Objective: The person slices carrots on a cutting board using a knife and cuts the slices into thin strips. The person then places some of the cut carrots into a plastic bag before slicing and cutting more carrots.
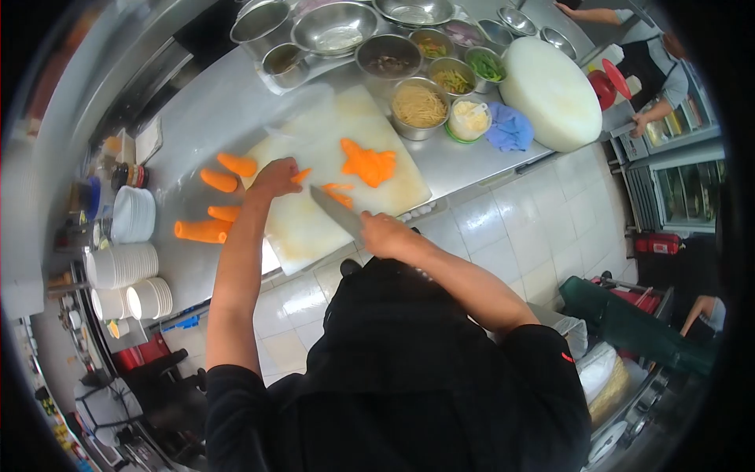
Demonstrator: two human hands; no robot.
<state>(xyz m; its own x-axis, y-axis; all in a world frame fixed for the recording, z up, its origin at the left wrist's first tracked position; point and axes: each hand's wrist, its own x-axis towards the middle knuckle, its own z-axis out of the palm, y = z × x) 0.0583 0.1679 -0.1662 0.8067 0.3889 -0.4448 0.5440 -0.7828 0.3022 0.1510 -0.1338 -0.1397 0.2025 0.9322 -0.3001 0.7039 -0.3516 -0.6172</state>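
My right hand (385, 234) is closed round the handle of a knife (336, 212), whose blade lies over the white cutting board (295, 228). My left hand (275, 178) is on the board, its fingers closed on a small carrot piece (300, 175) left of the blade tip. Thin carrot slices (338, 197) lie just right of the blade. Farther right on the board sits a pile of cut carrot (368, 163). Several peeled carrots (202, 230) lie at the board's left edge and on the steel counter beside it.
Steel bowls with shredded food (419, 106) and greens (485, 64) stand behind the board. A blue cloth (510, 127) and a thick white round block (550, 94) are at right. Stacked white bowls (122, 265) stand at left. Another person's arm (649, 118) shows at upper right.
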